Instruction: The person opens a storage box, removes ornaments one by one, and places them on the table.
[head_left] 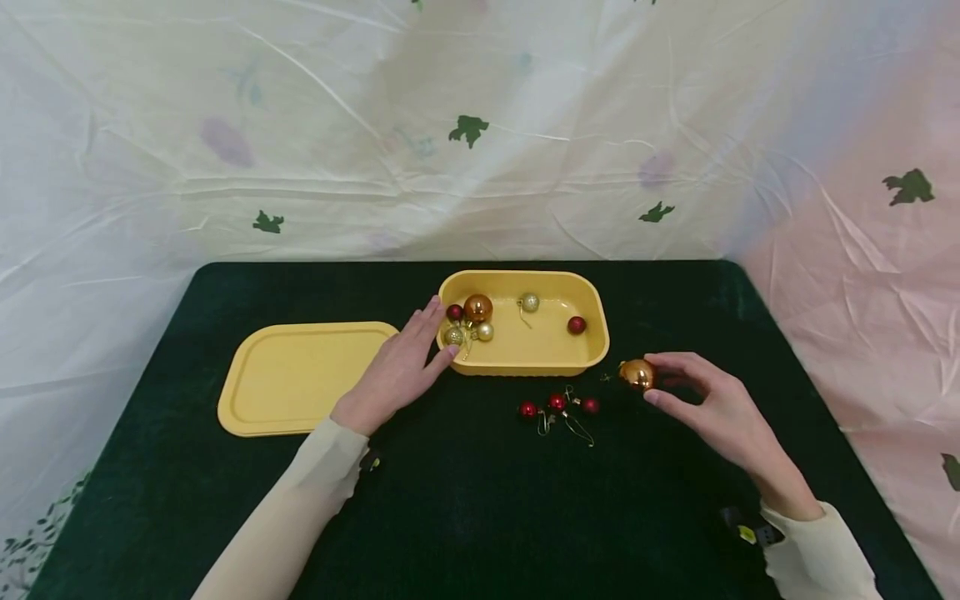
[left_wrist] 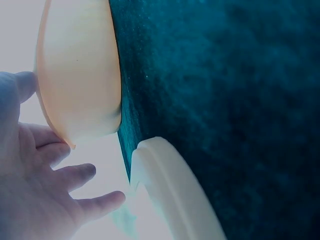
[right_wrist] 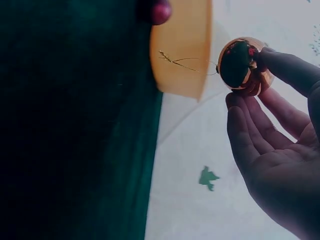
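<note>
My right hand [head_left: 712, 404] pinches a shiny copper-gold Christmas bauble [head_left: 637, 375] between thumb and fingers, just off the right end of a yellow plastic box [head_left: 525, 367]. In the right wrist view, a thin gold hanging loop [right_wrist: 187, 64] trails from this bauble. My left hand [head_left: 401, 367] rests against the box's left end with fairly straight fingers, its thumb at the front left corner. Inside the box, another copper-gold bauble [head_left: 477, 307] and several small red and gold ones lie mostly at the left. Small red baubles [head_left: 556, 402] with gold loops lie in front of the box.
A yellow lid [head_left: 300, 379] lies flat left of the box, partly behind my left hand. Dark green cloth [head_left: 480, 517] covers the table. A pale curtain with green leaf shapes [head_left: 468, 131] hangs behind and at the sides.
</note>
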